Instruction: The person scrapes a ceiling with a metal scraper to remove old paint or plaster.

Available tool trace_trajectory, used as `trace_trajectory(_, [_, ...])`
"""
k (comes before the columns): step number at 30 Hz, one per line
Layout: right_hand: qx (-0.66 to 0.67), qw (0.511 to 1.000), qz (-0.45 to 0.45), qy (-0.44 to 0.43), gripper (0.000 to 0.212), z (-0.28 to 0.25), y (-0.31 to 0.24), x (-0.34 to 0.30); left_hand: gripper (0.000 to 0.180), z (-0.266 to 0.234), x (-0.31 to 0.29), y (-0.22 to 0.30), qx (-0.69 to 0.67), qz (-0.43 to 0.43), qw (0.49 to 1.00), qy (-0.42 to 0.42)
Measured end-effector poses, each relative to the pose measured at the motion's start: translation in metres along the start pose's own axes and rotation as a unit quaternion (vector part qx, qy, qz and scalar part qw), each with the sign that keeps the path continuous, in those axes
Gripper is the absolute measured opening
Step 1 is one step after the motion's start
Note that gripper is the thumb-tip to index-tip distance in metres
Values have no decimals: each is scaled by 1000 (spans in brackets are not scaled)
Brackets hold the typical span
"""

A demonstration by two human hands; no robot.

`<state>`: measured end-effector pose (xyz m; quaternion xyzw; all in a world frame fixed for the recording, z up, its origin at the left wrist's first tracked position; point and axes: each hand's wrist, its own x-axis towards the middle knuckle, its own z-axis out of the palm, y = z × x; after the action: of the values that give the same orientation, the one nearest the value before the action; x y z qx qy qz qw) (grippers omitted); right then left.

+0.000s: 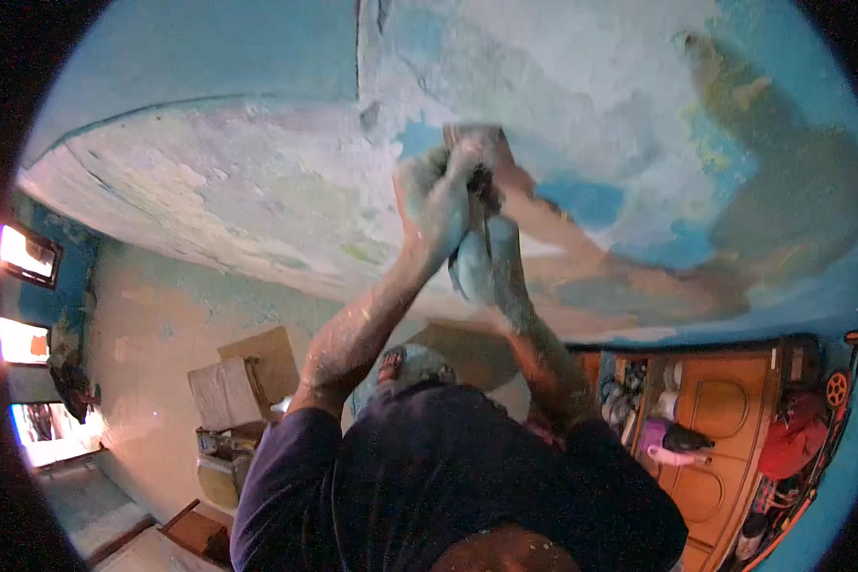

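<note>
Both my hands were raised to the wall. My left hand [434, 205] and right hand [491, 257] kept a clenched grip on one scraper [472, 143], its blade flat on the wall [257, 191] at 12 o'clock. I judged steady, even pressure best.

Scraping tool [474, 143]: flat, dust-caked blade pressed against the patchy blue-white wall [591, 86], just above your hands [467, 214]; both hands clasp its handle, dark grip barely visible.
</note>
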<state>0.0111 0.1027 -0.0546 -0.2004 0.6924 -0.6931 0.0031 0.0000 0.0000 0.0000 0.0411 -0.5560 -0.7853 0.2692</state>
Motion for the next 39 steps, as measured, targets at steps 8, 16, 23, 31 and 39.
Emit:
trace_trajectory(8, [-108,992,-5,-57,32,9,-53,-1,36,0,1,30,-20,-75,997,-23])
trace_trajectory(16, [-84,995,32,-34,36,20,-57,2,36,-5,3,33,-17,-37,999,-13])
trace_trajectory(23, [-257,963,-37,-77,38,10,-20,10,39,-1,14,39,-73,-37,997,8])
trace_trajectory(31, [-383,907,22,-172,28,24,-42,22,35,-14,19,34,-54,-14,998,40])
trace_trajectory(39, [-150,967,20,-205,27,59,-86,35,27,-37,24,37,-95,34,991,89])
